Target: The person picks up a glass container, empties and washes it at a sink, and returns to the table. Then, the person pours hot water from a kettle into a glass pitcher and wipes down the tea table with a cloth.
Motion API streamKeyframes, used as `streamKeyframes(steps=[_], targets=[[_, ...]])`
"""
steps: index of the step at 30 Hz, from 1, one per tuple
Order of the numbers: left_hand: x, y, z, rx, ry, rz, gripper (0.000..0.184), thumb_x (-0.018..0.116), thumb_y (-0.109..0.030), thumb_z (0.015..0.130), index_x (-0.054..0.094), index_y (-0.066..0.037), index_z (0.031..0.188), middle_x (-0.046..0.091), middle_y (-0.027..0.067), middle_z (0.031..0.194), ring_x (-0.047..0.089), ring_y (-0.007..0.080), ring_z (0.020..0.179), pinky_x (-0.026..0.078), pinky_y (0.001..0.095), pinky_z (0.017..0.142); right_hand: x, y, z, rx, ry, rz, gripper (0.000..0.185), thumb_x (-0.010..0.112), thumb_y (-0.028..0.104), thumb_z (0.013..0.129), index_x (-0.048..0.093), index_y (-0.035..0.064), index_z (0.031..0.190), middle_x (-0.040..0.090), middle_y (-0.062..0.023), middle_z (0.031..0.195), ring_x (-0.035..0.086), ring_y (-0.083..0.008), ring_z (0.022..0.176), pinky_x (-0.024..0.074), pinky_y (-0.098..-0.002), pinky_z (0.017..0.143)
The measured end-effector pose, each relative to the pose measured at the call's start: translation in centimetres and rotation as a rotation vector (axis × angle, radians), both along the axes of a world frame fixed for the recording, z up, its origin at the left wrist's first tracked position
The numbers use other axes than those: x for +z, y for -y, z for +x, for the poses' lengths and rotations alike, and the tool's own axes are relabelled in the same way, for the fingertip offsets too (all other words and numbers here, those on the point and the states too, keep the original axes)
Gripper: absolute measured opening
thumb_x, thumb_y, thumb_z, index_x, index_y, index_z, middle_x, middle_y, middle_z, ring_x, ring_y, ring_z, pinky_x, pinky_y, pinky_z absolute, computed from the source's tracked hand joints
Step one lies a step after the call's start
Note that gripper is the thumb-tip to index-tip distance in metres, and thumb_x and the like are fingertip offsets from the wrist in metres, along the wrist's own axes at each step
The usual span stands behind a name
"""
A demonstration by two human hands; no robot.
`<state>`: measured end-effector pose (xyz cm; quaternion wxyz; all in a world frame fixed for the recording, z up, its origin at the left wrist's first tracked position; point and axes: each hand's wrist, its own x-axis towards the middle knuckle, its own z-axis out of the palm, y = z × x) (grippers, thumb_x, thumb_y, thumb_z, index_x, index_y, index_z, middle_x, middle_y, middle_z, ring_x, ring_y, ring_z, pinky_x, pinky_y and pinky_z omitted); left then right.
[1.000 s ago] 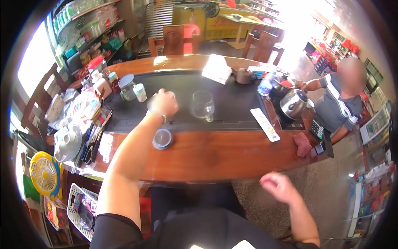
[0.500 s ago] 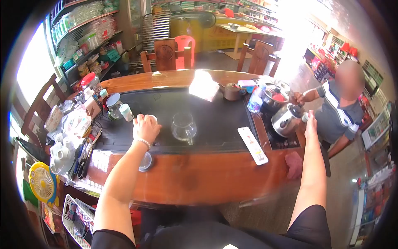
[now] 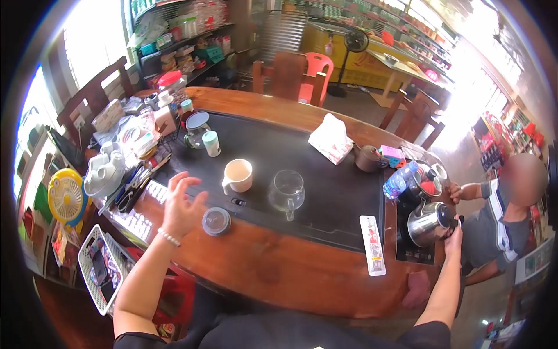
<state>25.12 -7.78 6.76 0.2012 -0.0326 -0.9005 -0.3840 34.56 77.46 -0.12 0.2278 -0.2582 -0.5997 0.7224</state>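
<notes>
My left hand [image 3: 183, 203] is raised over the near left of the table, fingers apart and holding nothing. A cream mug [image 3: 239, 176] stands upright to its right, with its handle toward me. Below the mug lies a round container with a grey lid [image 3: 216, 221]. A clear glass pitcher [image 3: 286, 193] stands in the middle of the black tabletop. On the right, my right hand [image 3: 454, 237] is closed around the handle of a steel kettle [image 3: 425, 225], which sits at the black hotplate [image 3: 415, 253]; part of the grip is hidden.
A long white packet [image 3: 372, 244] lies left of the hotplate. Beyond are a water bottle [image 3: 398, 181], a brown teapot [image 3: 367, 158] and a tissue pack [image 3: 330, 138]. Another person [image 3: 494, 221] sits at the right, one hand near the kettle. Cups and scissors crowd the left edge.
My left hand has let go of the cream mug and drawn back toward me, fingers spreading. My right hand has closed on the kettle's handle. The camera view has shifted.
</notes>
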Motion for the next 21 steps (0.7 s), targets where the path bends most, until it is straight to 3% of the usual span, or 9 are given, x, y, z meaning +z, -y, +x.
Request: streamKeyframes(steps=[1, 3, 6, 9, 13, 14, 15, 18, 21], targets=[[0.0, 1.0, 1.4, 0.026, 0.036, 0.08, 0.027, 0.073, -0.014, 0.083, 0.064, -0.006, 0.108, 0.048, 0.0161, 0.133, 0.054, 0.0249, 0.117, 0.051, 0.0339, 0.089, 1.9, 5.1, -0.7, -0.241, -0.028, -0.003, 0.03, 0.064, 0.049, 0.092, 0.064, 0.0201, 0.085, 0.061, 0.0072, 0.072, 0.055, -0.006, 0.059, 0.0352, -0.0227, 0.05], [-0.9, 3.3, 3.7, 0.058, 0.016, 0.195, 0.021, 0.07, -0.009, 0.086, 0.064, -0.006, 0.106, 0.05, 0.0118, 0.129, 0.057, 0.0184, 0.11, 0.054, 0.028, 0.079, 3.3, 8.5, -1.7, -0.338, -0.043, -0.061, 0.033, 0.064, 0.053, 0.091, 0.064, 0.0212, 0.082, 0.058, 0.0098, 0.068, 0.05, -0.0055, 0.052, 0.032, -0.0239, 0.046], [-1.6, 6.2, 6.9, 0.114, 0.046, 0.234, 0.016, 0.067, -0.007, 0.088, 0.065, -0.004, 0.103, 0.053, 0.0081, 0.124, 0.058, 0.0178, 0.106, 0.054, 0.0285, 0.08, 4.6, 7.6, -2.3, -0.285, -0.067, -0.04, 0.036, 0.063, 0.056, 0.09, 0.063, 0.0216, 0.078, 0.055, 0.0104, 0.063, 0.047, -0.0055, 0.048, 0.0292, -0.0247, 0.042], [-2.6, 7.8, 8.9, 0.127, 0.037, 0.222, 0.013, 0.067, -0.007, 0.088, 0.065, -0.002, 0.1, 0.057, 0.0071, 0.116, 0.059, 0.0167, 0.103, 0.052, 0.0271, 0.082, 9.2, 8.8, -1.5, -0.099, -0.17, -0.007, 0.044, 0.064, 0.054, 0.09, 0.05, 0.0232, 0.061, 0.047, 0.01, 0.054, 0.043, -0.0031, 0.044, 0.0288, -0.0212, 0.041], [-3.8, 6.6, 9.8, 0.076, 0.064, 0.387, 0.011, 0.065, -0.002, 0.088, 0.063, 0.001, 0.099, 0.057, 0.0051, 0.107, 0.059, 0.0116, 0.095, 0.05, 0.0245, 0.083, 15.3, 15.2, -2.9, -0.032, -0.136, -0.038, 0.056, 0.065, 0.06, 0.086, 0.035, 0.0238, 0.055, 0.029, 0.009, 0.045, 0.029, -0.006, 0.039, 0.0191, -0.0257, 0.04], [-4.6, 6.4, 9.6, 0.037, 0.001, 0.253, 0.012, 0.065, 0.0, 0.088, 0.063, 0.001, 0.1, 0.056, 0.0046, 0.106, 0.06, 0.0107, 0.092, 0.051, 0.0244, 0.081, 16.0, 16.9, -3.1, 0.0, -0.143, 0.004, 0.056, 0.064, 0.057, 0.088, 0.033, 0.0237, 0.055, 0.028, 0.0089, 0.046, 0.027, -0.0066, 0.039, 0.0196, -0.0254, 0.04], [-5.4, 6.0, 9.3, 0.024, 0.034, 0.414, 0.011, 0.066, 0.0, 0.087, 0.064, 0.0, 0.098, 0.058, 0.0053, 0.105, 0.061, 0.0119, 0.09, 0.052, 0.0248, 0.078, 16.1, 18.4, -3.6, 0.032, -0.152, 0.004, 0.045, 0.061, 0.047, 0.094, 0.041, 0.0234, 0.061, 0.034, 0.012, 0.051, 0.027, -0.0026, 0.041, 0.0186, -0.0217, 0.04], [-5.2, 4.0, 8.9, 0.034, -0.063, 0.062, 0.01, 0.069, -0.001, 0.083, 0.067, -0.004, 0.092, 0.063, 0.0104, 0.099, 0.064, 0.0209, 0.087, 0.052, 0.029, 0.073, 15.2, 23.1, -4.9, 0.138, -0.146, 0.138, 0.029, 0.061, 0.038, 0.097, 0.056, 0.0189, 0.076, 0.039, 0.0124, 0.055, 0.027, -0.0007, 0.042, 0.019, -0.0206, 0.041], [-6.8, 3.6, 8.3, -0.011, -0.229, -0.179, 0.014, 0.072, -0.007, 0.078, 0.066, -0.005, 0.09, 0.063, 0.0117, 0.099, 0.06, 0.0317, 0.094, 0.05, 0.0396, 0.081, 15.8, 30.5, -5.6, 0.17, -0.037, 0.328, 0.022, 0.065, 0.034, 0.095, 0.067, 0.0146, 0.085, 0.047, 0.0102, 0.062, 0.034, 0.0009, 0.048, 0.0227, -0.0204, 0.044]])
